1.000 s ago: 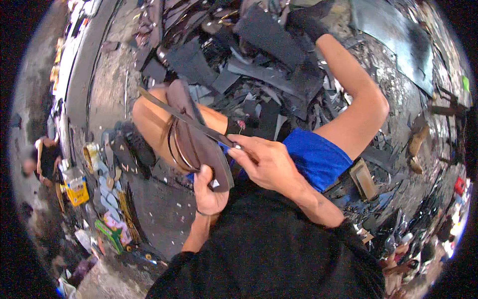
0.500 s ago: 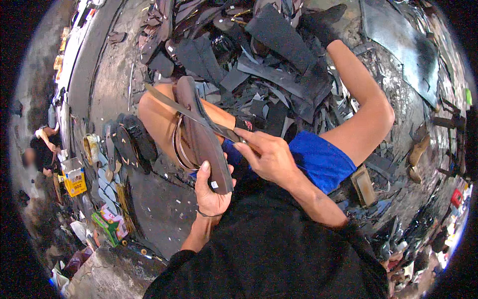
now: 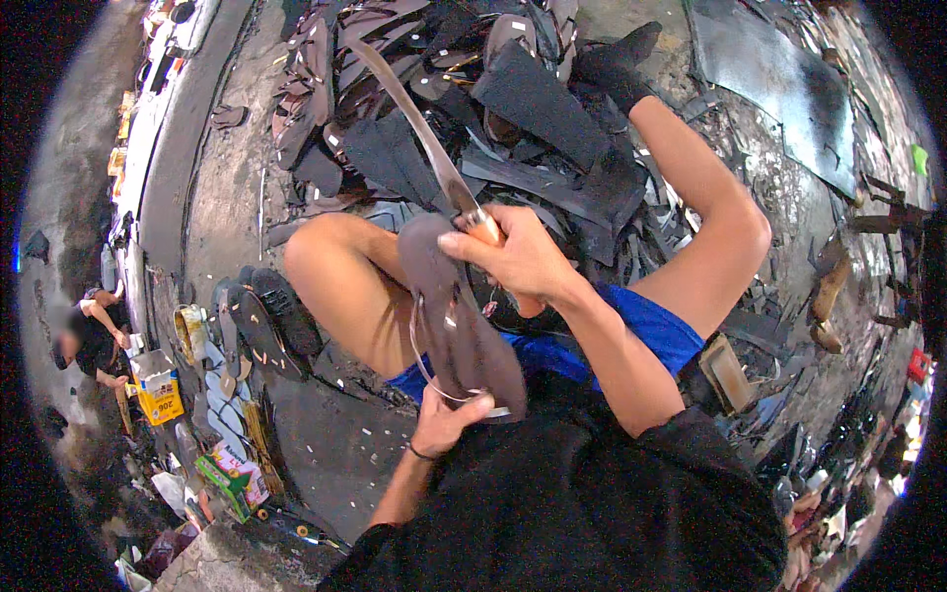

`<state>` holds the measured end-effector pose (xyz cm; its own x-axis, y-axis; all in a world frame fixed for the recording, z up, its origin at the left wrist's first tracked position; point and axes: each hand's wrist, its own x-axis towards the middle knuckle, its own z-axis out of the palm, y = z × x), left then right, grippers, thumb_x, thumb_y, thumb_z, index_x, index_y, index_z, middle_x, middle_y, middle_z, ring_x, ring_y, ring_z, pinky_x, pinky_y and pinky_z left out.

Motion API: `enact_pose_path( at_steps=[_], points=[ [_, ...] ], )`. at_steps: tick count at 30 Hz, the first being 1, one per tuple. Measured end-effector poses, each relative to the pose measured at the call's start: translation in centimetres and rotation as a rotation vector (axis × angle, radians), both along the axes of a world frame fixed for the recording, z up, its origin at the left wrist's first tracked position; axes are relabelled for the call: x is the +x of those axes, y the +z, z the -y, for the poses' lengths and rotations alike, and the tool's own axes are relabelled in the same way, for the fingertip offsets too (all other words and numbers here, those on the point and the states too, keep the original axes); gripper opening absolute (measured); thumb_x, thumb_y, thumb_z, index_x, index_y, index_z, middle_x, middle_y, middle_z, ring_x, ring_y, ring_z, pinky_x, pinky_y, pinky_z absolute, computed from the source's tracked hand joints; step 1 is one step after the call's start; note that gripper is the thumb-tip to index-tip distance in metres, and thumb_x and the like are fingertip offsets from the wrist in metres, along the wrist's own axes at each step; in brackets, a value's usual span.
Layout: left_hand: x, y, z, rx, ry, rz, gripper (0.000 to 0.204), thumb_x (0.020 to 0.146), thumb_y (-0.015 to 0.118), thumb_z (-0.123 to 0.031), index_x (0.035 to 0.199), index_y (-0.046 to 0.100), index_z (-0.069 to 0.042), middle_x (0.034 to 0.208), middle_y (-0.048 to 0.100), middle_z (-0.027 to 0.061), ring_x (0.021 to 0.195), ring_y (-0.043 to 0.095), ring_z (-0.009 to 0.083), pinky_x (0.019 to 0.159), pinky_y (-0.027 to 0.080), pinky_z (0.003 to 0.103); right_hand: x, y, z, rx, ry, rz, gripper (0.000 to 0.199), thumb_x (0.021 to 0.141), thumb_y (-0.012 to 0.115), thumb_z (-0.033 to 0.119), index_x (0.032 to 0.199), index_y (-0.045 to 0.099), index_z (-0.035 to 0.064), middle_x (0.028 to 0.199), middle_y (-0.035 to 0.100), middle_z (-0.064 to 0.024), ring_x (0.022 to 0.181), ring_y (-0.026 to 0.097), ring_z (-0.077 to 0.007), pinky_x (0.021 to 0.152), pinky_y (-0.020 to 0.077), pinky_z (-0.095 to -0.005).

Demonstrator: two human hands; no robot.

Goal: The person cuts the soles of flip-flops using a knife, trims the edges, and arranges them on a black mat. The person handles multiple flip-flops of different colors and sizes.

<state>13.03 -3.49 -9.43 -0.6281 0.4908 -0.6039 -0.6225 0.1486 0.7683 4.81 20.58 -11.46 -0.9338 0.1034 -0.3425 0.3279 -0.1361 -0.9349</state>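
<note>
My left hand [image 3: 449,422] grips a dark brown flip-flop [image 3: 464,340] at its near end, thumb over the sole and fingers hidden beneath. The sole points away from me, with a thin strap looping out along its left side. In my right hand [image 3: 533,261] is a long curved knife [image 3: 426,128], held by its orange-brown wooden handle. Its blade rises up and left, clear of the flip-flop. The right thumb lies close to the sole's far end; whether it touches cannot be told.
Beyond my legs lies a heap of brown sandals and black rubber sheets [image 3: 543,104]. More dark footwear [image 3: 266,321] rests left of my knee. A yellow box [image 3: 158,388] and a green-and-white carton [image 3: 232,483] stand at left, near another person [image 3: 94,331]. A large dark sheet [image 3: 779,89] covers floor at far right.
The knife blade has lifted off the flip-flop's edge and swung to point farther up. The flip-flop has moved right and nearer me, and its sole has turned to face up.
</note>
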Motion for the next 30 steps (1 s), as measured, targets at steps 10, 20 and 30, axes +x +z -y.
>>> enact_pose_path(
  at_steps=[10, 20, 30],
  points=[
    [-14.0, 5.6, -2.5, 0.165, 0.381, -0.235, 0.038, 0.103, 0.055, -0.038, 0.114, 0.061, -0.003, 0.1, 0.068, 0.0077, 0.086, 0.067, 0.0163, 0.075, 0.056, 0.031, 8.5, 3.6, 0.4, 0.405, -0.107, -0.434, 0.035, 0.089, 0.071, 0.009, 0.123, 0.066, 0.0011, 0.1, 0.073, -0.0127, 0.08, 0.066, -0.0143, 0.07, 0.0527, -0.0277],
    [-11.8, 5.1, -2.9, 0.076, 0.636, 0.061, 0.046, 0.102, 0.051, -0.051, 0.109, 0.06, -0.006, 0.083, 0.067, 0.0103, 0.064, 0.067, 0.0212, 0.061, 0.058, 0.034, 7.6, 3.1, 3.0, 0.524, -0.127, -0.536, 0.038, 0.08, 0.081, 0.017, 0.116, 0.072, 0.0107, 0.104, 0.074, -0.0092, 0.083, 0.07, -0.0244, 0.072, 0.0579, -0.0333],
    [-19.2, 11.6, -6.8, 0.088, 0.922, -0.484, 0.061, 0.1, 0.051, -0.056, 0.136, 0.054, -0.006, 0.122, 0.065, 0.0113, 0.122, 0.057, 0.0234, 0.104, 0.046, 0.039, -2.9, 0.0, -4.5, 0.4, -0.394, -0.101, 0.039, 0.091, 0.072, 0.035, 0.11, 0.068, 0.0008, 0.084, 0.069, -0.0186, 0.076, 0.07, -0.0278, 0.067, 0.0536, -0.0399]
  ],
)
